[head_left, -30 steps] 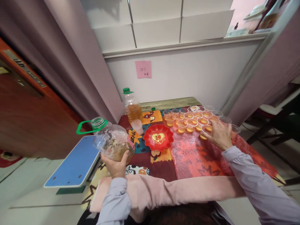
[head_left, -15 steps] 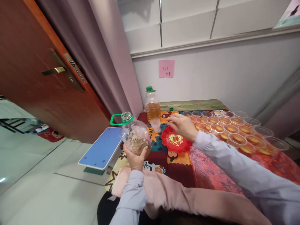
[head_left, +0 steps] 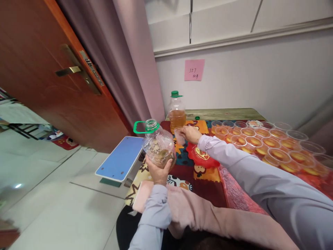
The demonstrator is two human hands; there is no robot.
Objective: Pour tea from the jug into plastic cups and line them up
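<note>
My left hand [head_left: 158, 172] is wrapped round the lower side of a clear plastic jug [head_left: 160, 142]. The jug leans a little, has an uncapped mouth with a green handle, and holds a little amber liquid. My right hand [head_left: 191, 134] reaches across a red scalloped plate [head_left: 201, 157], its fingers pinched on the rim of a clear plastic cup [head_left: 179, 137]. That cup stands on the patterned cloth; whether it is one cup or a stack I cannot tell. Just behind it is a second jug [head_left: 177, 119], green-capped and partly full of amber liquid.
Rows of clear cups [head_left: 262, 143] with yellowish contents cover the table's right side. A loose green cap [head_left: 197, 118] lies near the wall. To the left are a small blue-topped table [head_left: 120, 158] and a wooden door [head_left: 52, 90]. A pink cloth [head_left: 192, 208] lies along the near edge.
My right hand has moved from over the red plate left to the cup and closed on its rim. My left hand still holds the jug. The camera view has shifted slightly.
</note>
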